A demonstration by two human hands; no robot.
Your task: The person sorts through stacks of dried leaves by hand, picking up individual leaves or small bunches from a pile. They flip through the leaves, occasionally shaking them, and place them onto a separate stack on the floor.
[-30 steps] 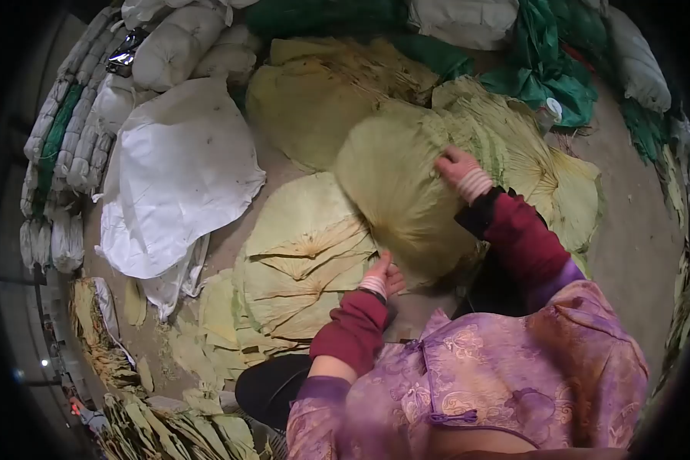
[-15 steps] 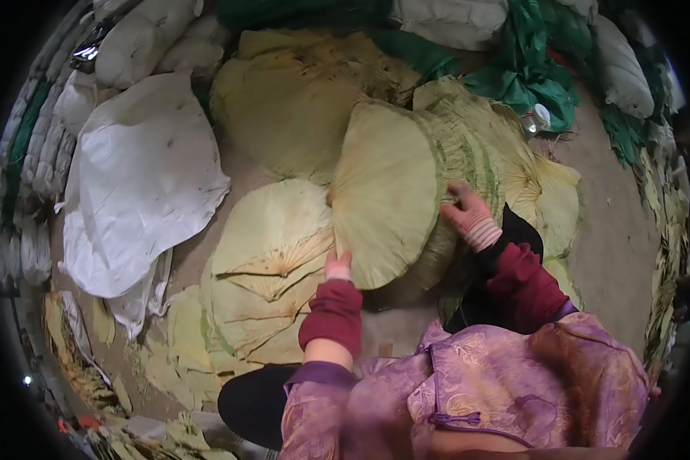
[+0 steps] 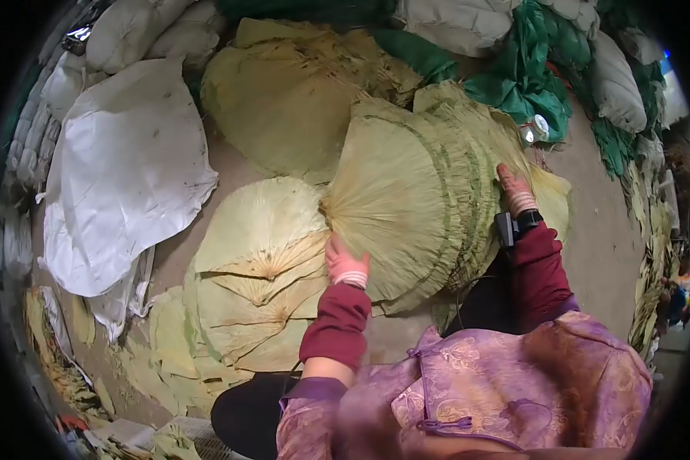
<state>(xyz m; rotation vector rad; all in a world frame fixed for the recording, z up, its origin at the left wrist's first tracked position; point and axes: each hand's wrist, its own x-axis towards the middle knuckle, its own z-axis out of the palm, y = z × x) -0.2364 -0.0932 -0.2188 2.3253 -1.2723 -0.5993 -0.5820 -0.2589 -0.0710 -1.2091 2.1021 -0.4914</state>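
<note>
My left hand (image 3: 347,261), in a pinkish glove, is at the lower left edge of a stack of large pale green dried leaves (image 3: 391,207), near the point where their folds meet; its fingertips are partly hidden. My right hand (image 3: 516,190) touches the right side of the stack, its fingers extended over the layered edges. Left of my left hand lies a second pile of folded leaves (image 3: 261,222). Behind both is a larger, darker leaf pile (image 3: 276,107).
A white sheet (image 3: 130,169) lies at the left. White sacks (image 3: 452,23) and green cloth (image 3: 525,77) line the back. A small jar (image 3: 534,129) stands at the upper right. Leaf scraps (image 3: 161,376) lie at the lower left.
The raised top leaf now lies flat on the stack. My right hand has moved right and its fingers have straightened. My left hand is slightly higher, and the view has shifted slightly.
</note>
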